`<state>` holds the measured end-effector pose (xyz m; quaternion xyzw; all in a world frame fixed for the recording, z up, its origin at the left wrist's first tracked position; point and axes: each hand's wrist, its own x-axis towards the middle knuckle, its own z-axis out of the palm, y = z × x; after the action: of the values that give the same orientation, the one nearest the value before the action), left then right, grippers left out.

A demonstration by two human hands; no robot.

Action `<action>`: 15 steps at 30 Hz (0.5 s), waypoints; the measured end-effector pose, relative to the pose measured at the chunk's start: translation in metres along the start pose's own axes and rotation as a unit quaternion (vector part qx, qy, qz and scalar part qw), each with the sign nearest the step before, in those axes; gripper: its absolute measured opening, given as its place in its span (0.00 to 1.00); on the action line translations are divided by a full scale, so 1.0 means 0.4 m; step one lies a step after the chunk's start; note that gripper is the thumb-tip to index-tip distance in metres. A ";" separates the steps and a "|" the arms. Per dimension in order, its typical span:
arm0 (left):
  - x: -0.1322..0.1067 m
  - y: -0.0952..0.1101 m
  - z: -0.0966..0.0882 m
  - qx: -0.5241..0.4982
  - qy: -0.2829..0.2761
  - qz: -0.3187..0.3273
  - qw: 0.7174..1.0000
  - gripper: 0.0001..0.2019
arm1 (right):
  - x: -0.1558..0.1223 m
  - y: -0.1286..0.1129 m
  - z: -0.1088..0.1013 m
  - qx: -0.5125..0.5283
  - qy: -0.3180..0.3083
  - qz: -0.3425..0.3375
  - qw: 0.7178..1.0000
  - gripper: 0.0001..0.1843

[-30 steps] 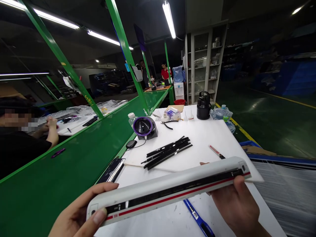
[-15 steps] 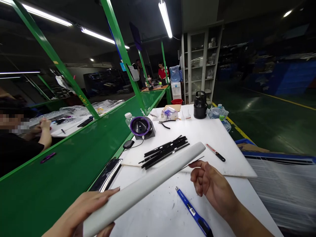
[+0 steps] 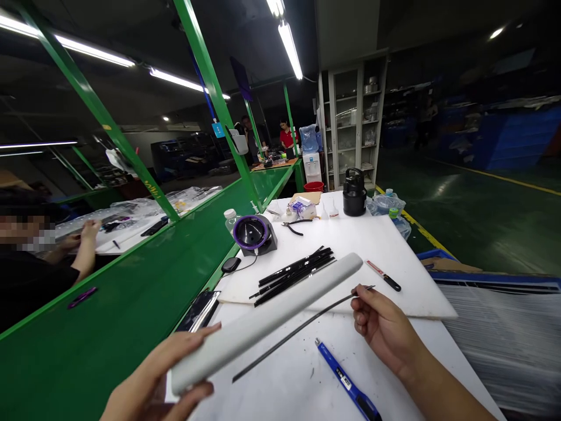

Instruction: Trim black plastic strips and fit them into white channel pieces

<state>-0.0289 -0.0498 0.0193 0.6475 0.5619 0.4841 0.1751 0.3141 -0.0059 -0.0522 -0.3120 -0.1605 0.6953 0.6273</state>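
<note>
My left hand [image 3: 164, 371] is closed around the near end of a long pale grey bar [image 3: 272, 318] with rounded ends. The bar slants up and to the right over the white table. Between thumb and fingertips, my right hand [image 3: 388, 327] pinches a thin dark strip [image 3: 293, 332] close to its far end. That strip hangs beside the bar, apart from it, and its lower end points toward my left hand. Below the strip lies a blue utility knife [image 3: 346, 380]. Beyond the bar sits a pile of glossy black strips [image 3: 295, 272].
A small black-handled knife [image 3: 383, 275] lies on the white board [image 3: 421, 292]. Further back are cutting pliers [image 3: 298, 225], a black and purple round device [image 3: 252, 233] and a black jug [image 3: 355, 193]. A green partition [image 3: 131, 280] borders the left; a co-worker [image 3: 35, 251] sits behind it.
My right hand has drawn the thin dark strip away from the bar's lower edge, so its full length shows. The bar has shifted slightly right at its near end with my left hand.
</note>
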 end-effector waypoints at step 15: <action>0.292 -0.255 0.136 0.071 -0.022 -0.086 0.994 0.30 | -0.074 -0.004 0.024 -0.065 -0.290 0.216 0.930 0.13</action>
<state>-0.0527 0.1035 -0.0345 0.6184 0.6442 0.4116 0.1820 0.3096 -0.0330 -0.0370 -0.1644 -0.3090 0.8619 0.3669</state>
